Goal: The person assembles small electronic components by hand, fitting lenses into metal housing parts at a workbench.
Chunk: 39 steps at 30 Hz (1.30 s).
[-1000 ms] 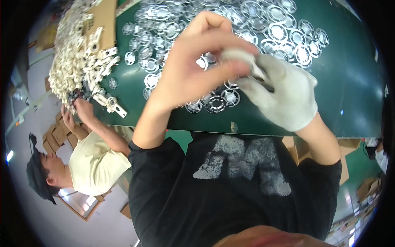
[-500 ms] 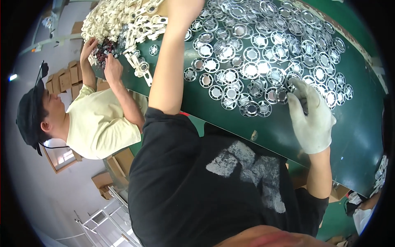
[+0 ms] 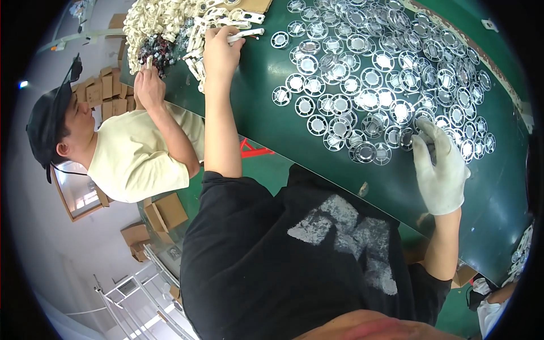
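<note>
My bare left hand [image 3: 222, 55] pinches a cream plastic arm-shaped part [image 3: 245, 35] beside the pile of similar cream parts [image 3: 156, 21]. The held part points right, over the green table. On the right, my white-gloved right hand [image 3: 442, 170] curls its fingers and thumb at the near edge of many round spoked discs [image 3: 370, 78], clear and silvery. A disc [image 3: 424, 117] shows at its fingertips, and something grey sits between thumb and fingers, partly hidden by the glove.
The green table [image 3: 266, 119] runs across in front of me. At my left a person in a black cap [image 3: 48, 122] handles a small cream piece near dark small parts [image 3: 158, 54]. A flat cardboard piece [image 3: 255, 5] lies at the far edge. Cardboard boxes [image 3: 165, 212] stand behind.
My left hand has drawn back from the far edge to beside the cream parts, and a cream part now shows in it. My right hand stays among the discs; the whole view has shifted slightly.
</note>
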Tool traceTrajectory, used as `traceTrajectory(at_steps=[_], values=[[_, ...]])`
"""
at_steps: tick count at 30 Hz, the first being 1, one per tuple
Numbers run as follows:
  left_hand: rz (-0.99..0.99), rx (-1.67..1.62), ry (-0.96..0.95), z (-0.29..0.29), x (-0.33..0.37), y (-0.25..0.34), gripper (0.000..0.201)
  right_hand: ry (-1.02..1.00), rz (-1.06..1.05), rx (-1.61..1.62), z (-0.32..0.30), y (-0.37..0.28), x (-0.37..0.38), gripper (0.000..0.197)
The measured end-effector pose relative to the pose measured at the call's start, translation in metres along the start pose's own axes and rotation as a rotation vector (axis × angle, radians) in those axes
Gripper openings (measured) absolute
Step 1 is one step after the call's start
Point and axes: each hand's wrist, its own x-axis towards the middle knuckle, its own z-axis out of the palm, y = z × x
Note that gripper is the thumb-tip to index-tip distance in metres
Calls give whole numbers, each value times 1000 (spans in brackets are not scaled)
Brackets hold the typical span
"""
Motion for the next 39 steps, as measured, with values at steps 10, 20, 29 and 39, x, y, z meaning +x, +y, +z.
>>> traceTrajectory(at_steps=[10,20,29,39], values=[[424,-318,248,-40,-32,132,25,49,-50,57,-5,0,3,35],[850,-845,88,-20,-103,251,43,-137,145,-16,-4,-13,4,51],[815,-542,-390,-38,-135,196,68,-88,421,-114,-11,-9,13,37],[795,-716,-74,-30,-118,212,61,42,15,-388,0,9,1,31]])
